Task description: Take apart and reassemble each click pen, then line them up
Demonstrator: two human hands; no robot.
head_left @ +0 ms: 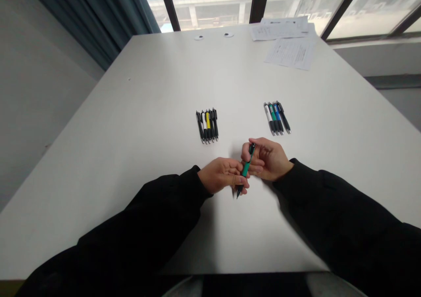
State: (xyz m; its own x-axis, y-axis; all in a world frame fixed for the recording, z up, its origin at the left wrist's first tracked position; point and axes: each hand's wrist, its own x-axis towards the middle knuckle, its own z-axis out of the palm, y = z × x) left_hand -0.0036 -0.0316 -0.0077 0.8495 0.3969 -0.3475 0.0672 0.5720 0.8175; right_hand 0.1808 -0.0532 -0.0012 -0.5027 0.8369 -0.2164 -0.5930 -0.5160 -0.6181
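Between my two hands is a green and black ballpoint pen, slanted with its tip down toward me. My left hand pinches the pen's lower black grip between thumb and fingers. Around the upper part near the clip and button, my right hand has its fingers closed. Beyond the left hand lies a row of several pens, black, white and yellow. Past the right hand is another row of pens, white, green, blue and black, the black one slightly angled away.
All of this is on a large white table. Printed papers lie at its far right, by the window. Two small white oval pieces with dark spots sit along the far edge. A blue-grey curtain hangs at the left.
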